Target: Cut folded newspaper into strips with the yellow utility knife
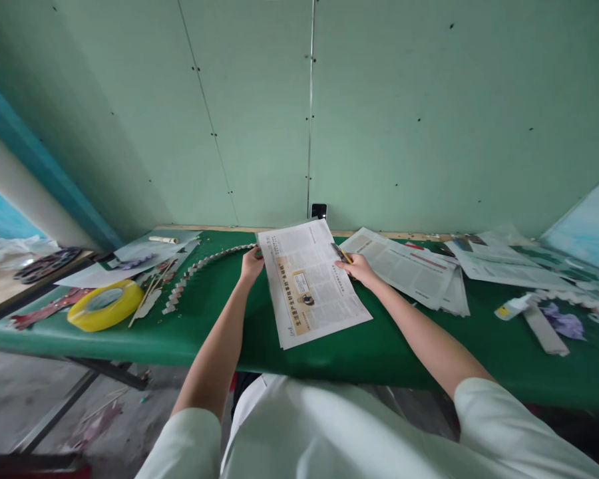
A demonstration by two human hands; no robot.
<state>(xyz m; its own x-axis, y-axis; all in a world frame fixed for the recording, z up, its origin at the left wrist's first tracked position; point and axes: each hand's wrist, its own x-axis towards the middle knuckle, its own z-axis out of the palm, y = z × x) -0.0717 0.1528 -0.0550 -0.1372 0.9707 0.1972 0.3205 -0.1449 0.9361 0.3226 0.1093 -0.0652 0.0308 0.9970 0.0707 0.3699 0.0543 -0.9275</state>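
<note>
A folded newspaper sheet point(314, 279) lies slanted across the middle of the green-covered table. My left hand point(252, 264) is closed on its upper left edge, with the thumb partly hidden. At the right edge of the paper, my right hand point(358, 267) is closed around a slim yellow-and-dark tool point(341, 253), which looks like a utility knife. The tool's tip lies over the newspaper, and the fingers touch the paper's edge. A braided strip of folded paper point(194, 268) curves away to the left of my left hand.
On the left are a roll of clear yellow tape point(104, 305), thin sticks point(152, 290) and loose sheets. More newspapers point(404, 266) lie to the right, beyond them a small white bottle point(514, 307) and crumpled purple paper point(563, 322). A phone point(319, 211) leans against the wall.
</note>
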